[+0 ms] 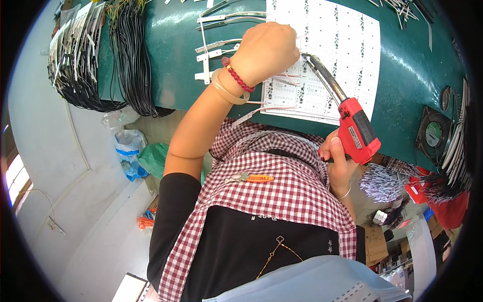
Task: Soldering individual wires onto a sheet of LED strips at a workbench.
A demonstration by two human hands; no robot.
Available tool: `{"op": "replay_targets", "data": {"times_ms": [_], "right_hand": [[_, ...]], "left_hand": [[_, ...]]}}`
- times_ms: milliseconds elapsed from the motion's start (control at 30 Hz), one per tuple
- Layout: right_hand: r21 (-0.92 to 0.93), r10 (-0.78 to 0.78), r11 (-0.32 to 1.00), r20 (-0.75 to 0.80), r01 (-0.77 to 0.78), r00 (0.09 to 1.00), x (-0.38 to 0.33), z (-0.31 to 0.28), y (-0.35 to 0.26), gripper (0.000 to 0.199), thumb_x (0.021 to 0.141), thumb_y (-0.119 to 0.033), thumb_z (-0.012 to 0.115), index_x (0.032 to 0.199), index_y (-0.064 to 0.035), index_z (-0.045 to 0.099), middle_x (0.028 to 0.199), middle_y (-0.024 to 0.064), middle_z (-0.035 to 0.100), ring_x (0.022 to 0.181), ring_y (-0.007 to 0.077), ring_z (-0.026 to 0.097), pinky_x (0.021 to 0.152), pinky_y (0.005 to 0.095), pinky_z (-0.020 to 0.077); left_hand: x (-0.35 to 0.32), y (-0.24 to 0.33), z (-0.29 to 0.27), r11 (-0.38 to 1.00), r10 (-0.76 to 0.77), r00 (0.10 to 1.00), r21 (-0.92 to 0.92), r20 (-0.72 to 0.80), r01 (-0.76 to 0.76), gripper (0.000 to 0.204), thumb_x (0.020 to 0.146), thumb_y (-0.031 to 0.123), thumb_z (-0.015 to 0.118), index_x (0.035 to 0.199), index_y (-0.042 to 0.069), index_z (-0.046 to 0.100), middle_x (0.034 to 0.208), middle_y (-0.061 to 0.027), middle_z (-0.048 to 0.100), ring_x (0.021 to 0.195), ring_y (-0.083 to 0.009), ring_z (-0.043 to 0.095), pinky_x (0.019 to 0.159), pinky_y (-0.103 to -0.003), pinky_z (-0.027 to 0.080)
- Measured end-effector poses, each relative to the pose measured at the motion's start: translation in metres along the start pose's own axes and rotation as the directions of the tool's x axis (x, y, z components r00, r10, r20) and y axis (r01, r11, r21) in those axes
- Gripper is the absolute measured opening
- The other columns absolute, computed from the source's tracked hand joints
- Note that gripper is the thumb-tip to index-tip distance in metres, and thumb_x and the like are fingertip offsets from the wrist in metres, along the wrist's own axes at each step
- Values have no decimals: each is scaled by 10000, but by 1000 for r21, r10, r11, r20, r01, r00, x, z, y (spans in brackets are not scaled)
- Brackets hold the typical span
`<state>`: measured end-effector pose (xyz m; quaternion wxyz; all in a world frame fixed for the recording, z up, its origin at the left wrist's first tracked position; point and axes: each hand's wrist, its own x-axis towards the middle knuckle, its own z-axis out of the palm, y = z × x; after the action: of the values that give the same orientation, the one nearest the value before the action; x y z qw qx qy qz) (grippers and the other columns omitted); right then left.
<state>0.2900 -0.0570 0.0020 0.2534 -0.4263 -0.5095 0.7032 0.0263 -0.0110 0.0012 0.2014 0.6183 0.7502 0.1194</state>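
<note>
My right hand (339, 161) is wrapped round the grip of a red and black soldering gun (356, 131). The gun's long metal tip reaches up and left to the white circuit board panel (371, 75), ending close by my left fingers. Closed and bent at the wrist, my left hand (266, 53) rests over the panel's left part. Its fingertips are turned away, and whatever they pinch is hidden. Thin wires with white strips (216, 53) stick out to the left of the panel, some running under my left hand. More short wires (287, 78) lie on the panel below it.
Bundles of black cables (135, 65) and white-ended leads (75, 55) hang over the left side of the green table (173, 50). A black fan (433, 132) stands at the right edge, beside long pale wires (459, 146). Below it are bunched wires (382, 182). Loose strips (400, 10) lie far right.
</note>
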Motion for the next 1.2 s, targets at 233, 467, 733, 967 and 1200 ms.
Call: {"op": "replay_targets", "data": {"times_ms": [233,467,733,967,1200], "right_hand": [[171,29,985,-146,-4,989,-4,11,-10,289,890,-101,504,1138,33,439,643,45,464,494,92,407,481,253,385],[219,-15,975,-127,43,992,-1,7,-13,308,884,-71,493,1155,60,432,655,45,479,514,86,428,494,243,391],[214,-109,965,-212,155,971,6,-7,-21,290,891,-95,455,1146,42,430,659,60,452,474,101,391,453,261,375],[200,-127,963,-265,183,956,7,-10,-30,281,887,-102,454,1128,42,444,653,59,453,469,96,387,443,254,361],[171,-141,965,-299,199,944,12,-16,-34,272,890,-109,452,1117,42,444,655,59,460,463,92,382,442,253,356]], "left_hand": [[1,-1,2,999,32,999,-10,-13,-32,165,737,140,544,684,-2,609,654,-205,585,656,-368,596,621,-426,472],[-6,1,-8,997,48,998,64,40,-51,178,778,149,525,702,-5,570,662,-204,580,653,-366,588,596,-445,461],[-31,-2,-41,966,252,949,9,189,-258,115,803,108,508,782,5,554,638,-167,581,625,-358,593,574,-448,471],[-44,-32,-33,994,-46,997,101,64,40,257,925,238,429,851,0,490,633,-183,575,611,-359,574,561,-423,442],[-66,-12,-50,984,178,978,-43,108,-174,229,834,250,600,893,35,552,814,-119,591,692,-344,570,604,-417,436]]}}
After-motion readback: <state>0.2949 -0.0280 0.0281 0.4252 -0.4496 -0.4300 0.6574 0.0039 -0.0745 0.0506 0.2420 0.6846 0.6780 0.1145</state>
